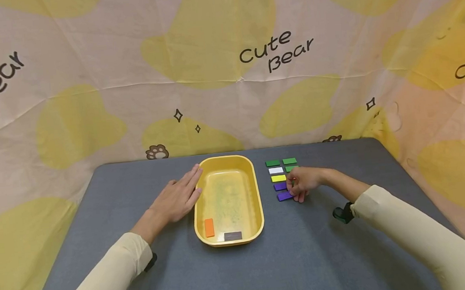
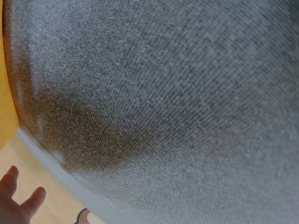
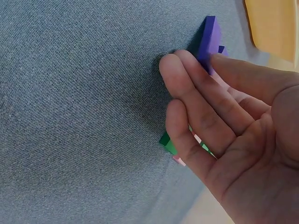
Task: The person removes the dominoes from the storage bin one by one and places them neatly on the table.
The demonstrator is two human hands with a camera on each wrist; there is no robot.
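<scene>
My left hand (image 1: 178, 197) rests with straight fingers along the left rim of a yellow tray (image 1: 259, 197). In the left wrist view, only part of the left hand (image 2: 16, 200) shows at the lower left corner. My right hand (image 1: 304, 181) is over the right side of two columns of small flat blocks. Its thumb and fingers pinch the near end of a purple block (image 3: 210, 39), the nearest in the left column. Behind it lie another purple block (image 1: 280, 186), a yellow block (image 1: 278, 178), a white block (image 1: 276, 170) and a dark green block (image 1: 272, 163).
Inside the tray are an orange block (image 1: 209, 228) and a dark grey block (image 1: 233, 236). Green blocks (image 1: 289, 161) form the far part of the right column; the hand hides its nearer part. A printed cloth (image 1: 213, 110) hangs behind the grey table (image 1: 291, 268).
</scene>
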